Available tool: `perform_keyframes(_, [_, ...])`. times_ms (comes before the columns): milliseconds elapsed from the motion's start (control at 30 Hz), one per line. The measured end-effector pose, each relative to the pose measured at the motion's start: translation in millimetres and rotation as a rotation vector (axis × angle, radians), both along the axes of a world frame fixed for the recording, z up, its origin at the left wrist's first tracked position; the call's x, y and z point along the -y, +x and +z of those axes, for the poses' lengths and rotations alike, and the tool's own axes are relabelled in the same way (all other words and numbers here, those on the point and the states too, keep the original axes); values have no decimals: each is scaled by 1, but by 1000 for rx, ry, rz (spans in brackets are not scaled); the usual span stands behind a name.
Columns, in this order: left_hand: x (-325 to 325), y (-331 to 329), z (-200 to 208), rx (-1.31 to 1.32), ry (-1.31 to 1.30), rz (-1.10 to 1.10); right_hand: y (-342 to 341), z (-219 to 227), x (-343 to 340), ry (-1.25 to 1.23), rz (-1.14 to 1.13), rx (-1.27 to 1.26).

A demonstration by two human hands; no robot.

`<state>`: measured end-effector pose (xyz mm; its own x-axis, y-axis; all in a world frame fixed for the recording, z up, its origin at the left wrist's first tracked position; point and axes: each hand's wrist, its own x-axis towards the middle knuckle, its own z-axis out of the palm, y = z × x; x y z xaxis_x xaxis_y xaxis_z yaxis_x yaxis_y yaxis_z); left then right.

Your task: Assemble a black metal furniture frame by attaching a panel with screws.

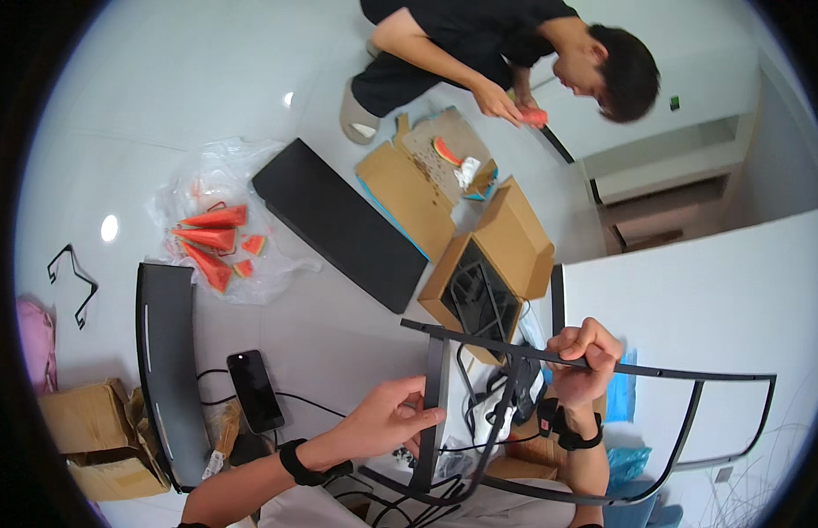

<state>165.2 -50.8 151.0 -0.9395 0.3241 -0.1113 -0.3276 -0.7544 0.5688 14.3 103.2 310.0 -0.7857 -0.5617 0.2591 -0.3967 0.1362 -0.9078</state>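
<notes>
Watermelon slices (206, 238) on clear plastic (281, 268) at left. Rightward, black smartphone (255, 392), then dark board (338, 224) flat on floor (294, 334). Left hand (393, 415): thumb and fingers gripping the wide crosspiece (434, 374) of a black frame (497, 344). Frame held raised off the floor, running between both hands and past the right. Beyond it, open cardboard box (519, 236) with black parts (479, 290) inside. Right hand (585, 356): fingers clenched around the upper bar (664, 371).

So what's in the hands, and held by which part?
A black frame: the left hand holds its wide side bar; the right hand grips its long bar.
</notes>
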Motion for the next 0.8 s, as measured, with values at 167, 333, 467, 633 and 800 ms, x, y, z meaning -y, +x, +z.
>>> perform_keyframes(167, [-11, -3, 24, -152, -79, -123, 7, 8, -47, -31, -26, 45])
perform_keyframes(333, [-22, 4, 40, -180, -85, -201, 15, 14, -76, -154, -68, 113])
perform_keyframes(467, [-25, 8, 54, -151, 42, -280, 20, 22, -94, -315, -77, 212])
perform_keyframes(633, [-32, 2, 64, -199, -10, -293, 24, 30, -97, -410, -150, 278])
perform_keyframes(800, [-36, -6, 68, -147, -110, -258, 16, 40, -90, -400, -137, 522])
